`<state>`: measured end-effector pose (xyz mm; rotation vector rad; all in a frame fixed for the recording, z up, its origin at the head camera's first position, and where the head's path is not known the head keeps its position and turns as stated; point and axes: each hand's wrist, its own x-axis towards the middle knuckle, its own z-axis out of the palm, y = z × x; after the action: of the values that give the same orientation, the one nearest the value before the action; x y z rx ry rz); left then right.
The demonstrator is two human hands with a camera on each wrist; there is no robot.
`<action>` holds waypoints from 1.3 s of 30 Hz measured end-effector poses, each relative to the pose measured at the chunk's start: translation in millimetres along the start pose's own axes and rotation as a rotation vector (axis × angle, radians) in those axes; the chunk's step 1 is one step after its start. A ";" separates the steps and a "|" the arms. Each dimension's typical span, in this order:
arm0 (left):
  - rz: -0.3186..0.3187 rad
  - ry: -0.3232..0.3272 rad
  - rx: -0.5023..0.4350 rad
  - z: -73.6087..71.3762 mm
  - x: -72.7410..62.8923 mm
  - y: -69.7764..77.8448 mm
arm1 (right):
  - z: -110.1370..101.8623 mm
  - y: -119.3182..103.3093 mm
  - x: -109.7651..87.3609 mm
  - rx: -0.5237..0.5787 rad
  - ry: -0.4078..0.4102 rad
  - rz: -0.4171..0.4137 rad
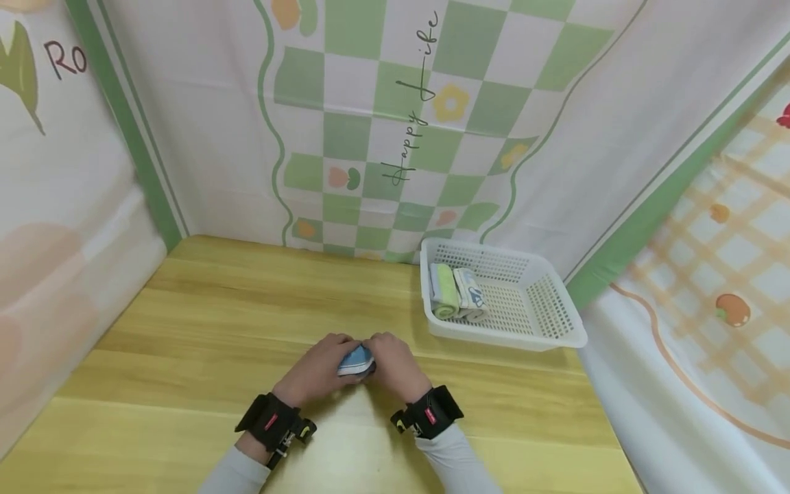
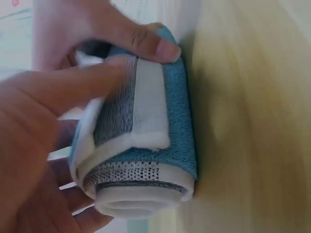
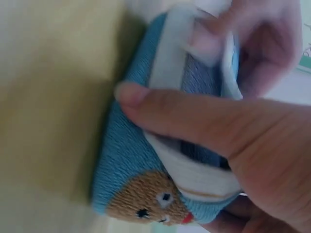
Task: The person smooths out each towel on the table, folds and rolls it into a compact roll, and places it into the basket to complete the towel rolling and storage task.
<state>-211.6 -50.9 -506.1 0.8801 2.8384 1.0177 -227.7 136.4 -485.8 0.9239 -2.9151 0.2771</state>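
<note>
A small blue towel (image 1: 356, 361) with white edging is rolled into a short bundle just above the wooden table, between both hands. My left hand (image 1: 319, 370) grips its left side; in the left wrist view the thumb lies on a grey and white layer, with the fingers behind the roll. My right hand (image 1: 397, 366) holds the other end, its thumb (image 3: 133, 94) pressed across the blue fabric in the right wrist view. A brown bear face (image 3: 146, 199) shows on that end of the towel. The roll's coiled white end (image 2: 141, 200) faces the left wrist camera.
A white perforated basket (image 1: 494, 334) stands at the back right of the wooden table (image 1: 185, 363). Inside its left part lie a green rolled towel (image 1: 446, 291) and a white patterned one (image 1: 470, 291). Printed curtains (image 1: 216, 137) hang behind and beside the table.
</note>
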 end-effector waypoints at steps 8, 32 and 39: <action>0.070 0.020 0.012 2.6 -1.7 0.9 | -3.0 8.9 12.0 0.031 -0.068 -0.049; 0.080 -0.052 -0.151 -24.5 23.8 2.4 | -14.3 16.7 -3.0 -0.071 -0.062 0.000; 0.080 0.015 -0.361 -34.2 65.7 21.0 | -82.0 41.0 -16.4 0.061 0.010 0.245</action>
<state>-262.6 -24.3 -454.9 0.9518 2.5230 1.4873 -236.9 194.3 -413.5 0.5674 -3.0251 0.3852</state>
